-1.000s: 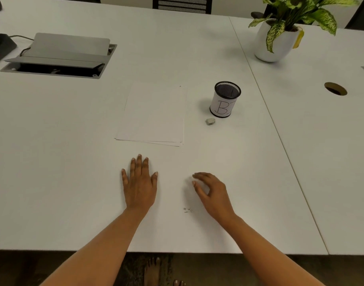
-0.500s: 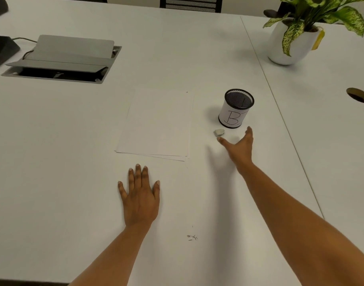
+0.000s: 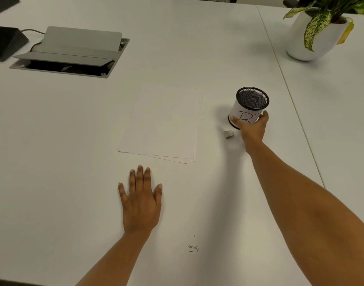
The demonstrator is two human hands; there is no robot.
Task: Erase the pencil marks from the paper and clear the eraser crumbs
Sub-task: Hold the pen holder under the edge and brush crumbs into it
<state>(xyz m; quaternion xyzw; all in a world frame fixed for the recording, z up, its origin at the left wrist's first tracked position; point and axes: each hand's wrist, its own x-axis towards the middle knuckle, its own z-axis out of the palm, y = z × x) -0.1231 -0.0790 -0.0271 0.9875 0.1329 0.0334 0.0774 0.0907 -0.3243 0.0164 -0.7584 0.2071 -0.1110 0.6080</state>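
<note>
Right hand (image 3: 252,131) is seemingly gripping the cup (image 3: 242,111), left hand (image 3: 141,201) lying flat; light, firm eraser (image 3: 228,134) needing a fingertip pinch.

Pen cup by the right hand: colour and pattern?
Head view: black wire-mesh cylindrical pen cup, wrapped in a white label with a handwritten B.

light: bright, even | shadows: soft on table (image 3: 53,162) (beside right hand (image 3: 252,133)) | edges: bowed | focus: slightly soft

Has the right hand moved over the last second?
Yes. The right hand went forward past the small grey eraser and now grips the black mesh pen cup.
</note>
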